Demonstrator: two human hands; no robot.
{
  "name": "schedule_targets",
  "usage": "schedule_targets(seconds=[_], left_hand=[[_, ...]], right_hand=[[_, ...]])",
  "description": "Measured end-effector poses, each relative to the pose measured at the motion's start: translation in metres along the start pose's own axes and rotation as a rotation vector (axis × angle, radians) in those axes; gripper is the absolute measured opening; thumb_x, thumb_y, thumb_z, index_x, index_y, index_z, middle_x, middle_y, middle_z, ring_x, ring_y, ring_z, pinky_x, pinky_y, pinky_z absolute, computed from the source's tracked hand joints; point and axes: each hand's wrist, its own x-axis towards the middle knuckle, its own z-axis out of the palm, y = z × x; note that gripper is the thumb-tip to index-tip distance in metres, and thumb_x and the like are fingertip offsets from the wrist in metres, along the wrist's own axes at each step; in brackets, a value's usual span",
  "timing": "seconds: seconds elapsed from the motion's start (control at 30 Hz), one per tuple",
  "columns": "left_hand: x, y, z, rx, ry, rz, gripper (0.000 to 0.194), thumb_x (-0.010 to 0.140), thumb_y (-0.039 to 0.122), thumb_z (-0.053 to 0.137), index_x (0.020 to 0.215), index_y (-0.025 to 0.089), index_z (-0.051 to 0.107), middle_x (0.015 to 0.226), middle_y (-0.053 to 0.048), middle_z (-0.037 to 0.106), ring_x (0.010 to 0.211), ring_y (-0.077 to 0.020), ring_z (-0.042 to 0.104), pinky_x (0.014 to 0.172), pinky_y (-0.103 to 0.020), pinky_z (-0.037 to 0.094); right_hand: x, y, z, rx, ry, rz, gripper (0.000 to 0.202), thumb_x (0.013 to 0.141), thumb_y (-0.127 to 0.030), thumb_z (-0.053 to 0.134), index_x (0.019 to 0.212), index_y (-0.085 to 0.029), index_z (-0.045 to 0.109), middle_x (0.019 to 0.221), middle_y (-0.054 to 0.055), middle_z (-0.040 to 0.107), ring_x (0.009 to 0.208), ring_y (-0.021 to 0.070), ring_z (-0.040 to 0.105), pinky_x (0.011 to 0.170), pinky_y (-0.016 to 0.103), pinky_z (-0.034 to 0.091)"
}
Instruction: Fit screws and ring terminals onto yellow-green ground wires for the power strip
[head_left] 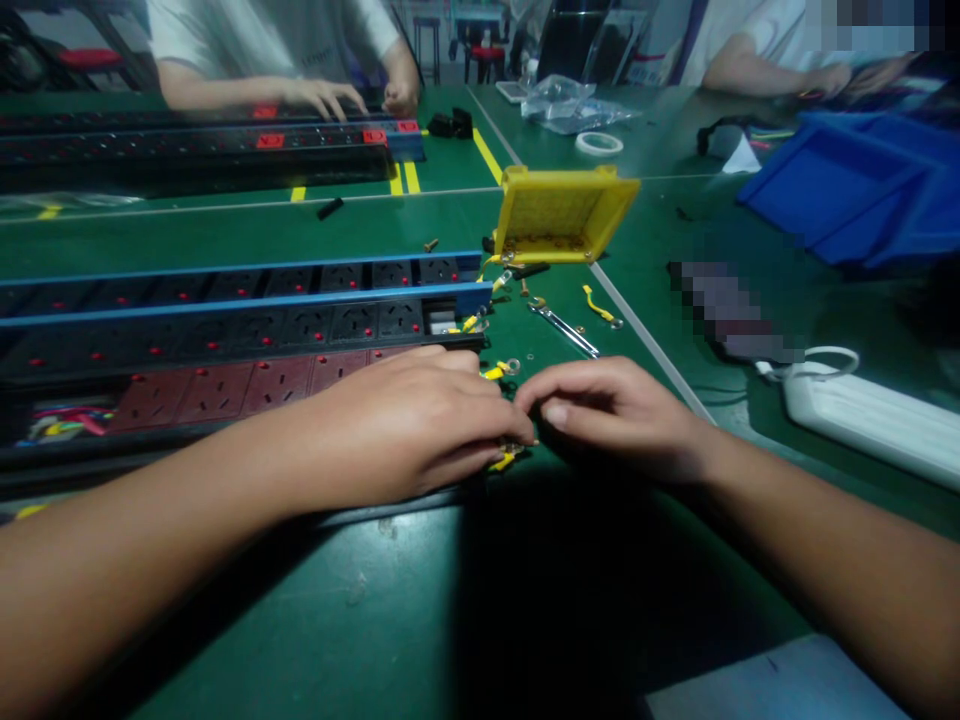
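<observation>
My left hand [427,420] lies over the right end of the nearest socket strip, its fingers closed around something I cannot make out, beside a yellow wire with a ring terminal [504,460]. Close on its right, my right hand [600,410] has its fingertips drawn together; what they hold, if anything, is too small to name. The near strip carries dark red sockets [221,390]. Behind it run black sockets [300,325] and a blue-edged strip [345,278]. A metal wrench [564,329] and another yellow wire [598,304] lie beyond my right hand.
A yellow bin [562,215] with small metal parts stands behind the wrench. At right are blue bins [847,190] and a white power strip [870,410]. Across the green table [315,610], one person's hands rest by more strips [195,150]; another person sits at the back right.
</observation>
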Motion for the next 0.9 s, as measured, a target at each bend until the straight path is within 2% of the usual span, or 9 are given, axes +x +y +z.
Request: schedule_targets(seconds=[0.1,0.23,0.4,0.63,0.8,0.9], left_hand=[[-0.0007,-0.0001,-0.0018,-0.025,-0.017,-0.012,0.021,0.096,0.023,0.048,0.109,0.022,0.065,0.101,-0.001,0.071,0.086,-0.016,0.054,0.079,-0.028,0.037],[-0.0013,-0.0003,-0.0039,-0.057,-0.034,-0.003,0.02,0.095,0.023,0.049,0.106,0.022,0.066,0.099,0.0,0.07,0.088,-0.0156,0.054,0.08,-0.027,0.038],[-0.0005,0.0,-0.0047,-0.07,-0.03,0.027,0.017,0.095,0.022,0.05,0.103,0.02,0.065,0.097,0.0,0.07,0.085,-0.0142,0.055,0.08,-0.028,0.037],[0.0003,0.0016,-0.0052,-0.088,-0.017,0.034,0.014,0.093,0.021,0.053,0.099,0.022,0.065,0.095,0.0,0.071,0.089,-0.0144,0.058,0.082,-0.029,0.034],[0.0002,0.0026,-0.0044,-0.091,-0.02,0.02,0.013,0.093,0.019,0.053,0.099,0.022,0.064,0.098,0.001,0.07,0.092,-0.0141,0.059,0.083,-0.03,0.032],[0.0001,0.0032,-0.0041,-0.096,-0.031,0.012,0.015,0.093,0.018,0.052,0.101,0.022,0.064,0.098,0.002,0.07,0.092,-0.0139,0.059,0.083,-0.03,0.031]], right_hand=[[0.0026,-0.001,-0.0013,0.325,0.083,0.151,0.029,0.082,-0.033,0.051,0.094,-0.011,0.067,0.042,-0.004,0.047,0.037,0.0085,0.035,0.041,0.024,0.024],[0.0055,0.0,-0.0017,0.583,0.127,0.253,0.03,0.08,-0.032,0.054,0.095,-0.011,0.068,0.037,-0.005,0.046,0.03,0.0077,0.031,0.035,0.022,0.016],[0.0063,0.0011,-0.0031,0.81,0.069,0.318,0.029,0.082,-0.026,0.052,0.103,-0.012,0.065,0.032,-0.007,0.042,0.028,0.0068,0.023,0.032,0.018,0.017],[0.0048,0.0008,-0.0051,0.916,-0.022,0.323,0.03,0.087,-0.023,0.047,0.108,-0.011,0.064,0.033,-0.007,0.044,0.027,0.0069,0.023,0.03,0.016,0.019],[0.0043,0.0013,-0.0021,0.905,0.0,0.253,0.02,0.083,-0.018,0.055,0.099,-0.011,0.066,0.033,-0.008,0.042,0.028,0.0046,0.021,0.031,0.014,0.02],[0.0032,0.0015,-0.0003,0.914,0.001,0.224,0.02,0.083,-0.019,0.057,0.099,-0.012,0.066,0.031,-0.01,0.04,0.027,0.0041,0.018,0.03,0.014,0.02]])
